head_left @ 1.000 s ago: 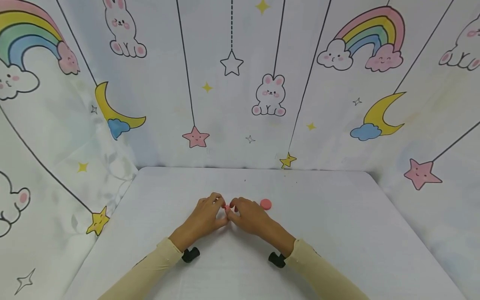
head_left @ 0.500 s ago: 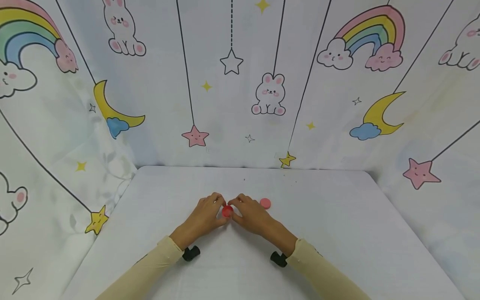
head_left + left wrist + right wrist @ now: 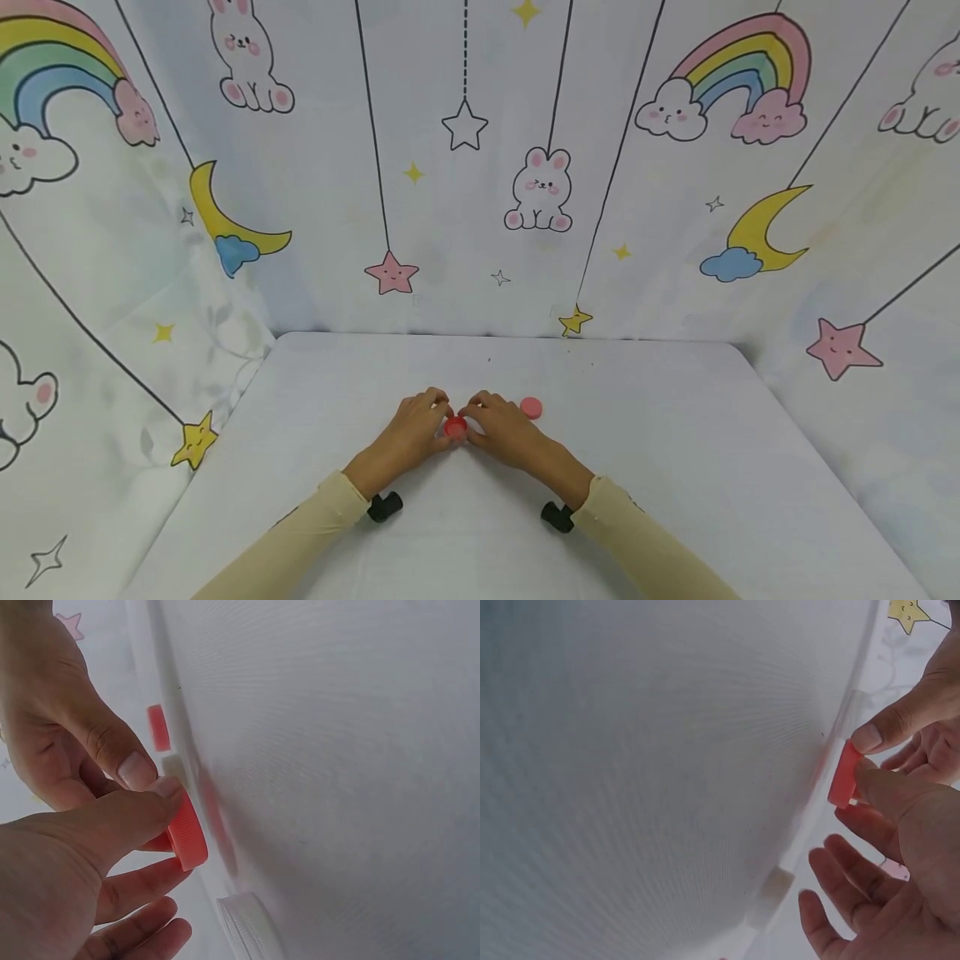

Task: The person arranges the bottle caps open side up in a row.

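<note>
A red ridged bottle cap (image 3: pixel 455 428) is held just above the white table, between both hands. My left hand (image 3: pixel 410 429) pinches it with thumb and forefinger; in the left wrist view that thumb lies on the rim of the cap (image 3: pixel 189 834), with the other fingers spread below. From the other side my right hand (image 3: pixel 506 429) pinches the same cap, its thumb tip near the left one. In the right wrist view the cap (image 3: pixel 845 776) appears nearly edge-on. A second, pinker cap (image 3: pixel 531 407) lies flat just beyond my right hand.
A whitish ridged cap (image 3: pixel 251 928) stands on the table in the left wrist view. Pale caps also show in the right wrist view, a white one (image 3: pixel 771 898) near the table edge among them. A patterned cloth (image 3: pixel 465 208) rises behind the table.
The held cap has turned from mostly hidden between the fingers to showing its round face, then shifted slightly toward the person. Both hands stay around it. The other cap has not moved.
</note>
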Tool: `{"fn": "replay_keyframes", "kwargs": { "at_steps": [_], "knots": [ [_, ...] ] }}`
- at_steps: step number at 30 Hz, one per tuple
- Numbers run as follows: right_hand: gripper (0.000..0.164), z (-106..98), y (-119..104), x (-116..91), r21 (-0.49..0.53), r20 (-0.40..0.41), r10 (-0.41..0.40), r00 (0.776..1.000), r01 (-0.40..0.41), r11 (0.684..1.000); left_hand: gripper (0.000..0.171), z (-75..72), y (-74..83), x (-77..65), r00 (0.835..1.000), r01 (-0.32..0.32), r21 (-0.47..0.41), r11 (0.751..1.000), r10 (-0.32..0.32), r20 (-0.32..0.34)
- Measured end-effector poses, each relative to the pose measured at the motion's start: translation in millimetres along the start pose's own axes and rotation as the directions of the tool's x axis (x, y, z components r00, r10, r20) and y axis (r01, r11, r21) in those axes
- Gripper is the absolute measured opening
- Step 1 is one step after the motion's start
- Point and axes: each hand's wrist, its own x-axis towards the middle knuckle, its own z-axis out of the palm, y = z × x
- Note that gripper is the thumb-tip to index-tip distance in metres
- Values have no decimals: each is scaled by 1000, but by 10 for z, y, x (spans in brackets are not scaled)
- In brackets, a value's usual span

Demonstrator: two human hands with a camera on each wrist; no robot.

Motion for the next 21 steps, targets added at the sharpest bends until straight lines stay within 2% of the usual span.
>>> {"fn": "replay_keyframes", "kwargs": {
  "at_steps": [10,21],
  "knots": [
    [31,46,30,19,1,-6,-11,1000,11,1000,35,3,11,1,1000,16,-30,999,-15,22],
    [29,34,17,28,-20,2,-8,1000,8,1000,34,35,-2,1,1000,-3,-15,1000,2,-9]
  ]
}}
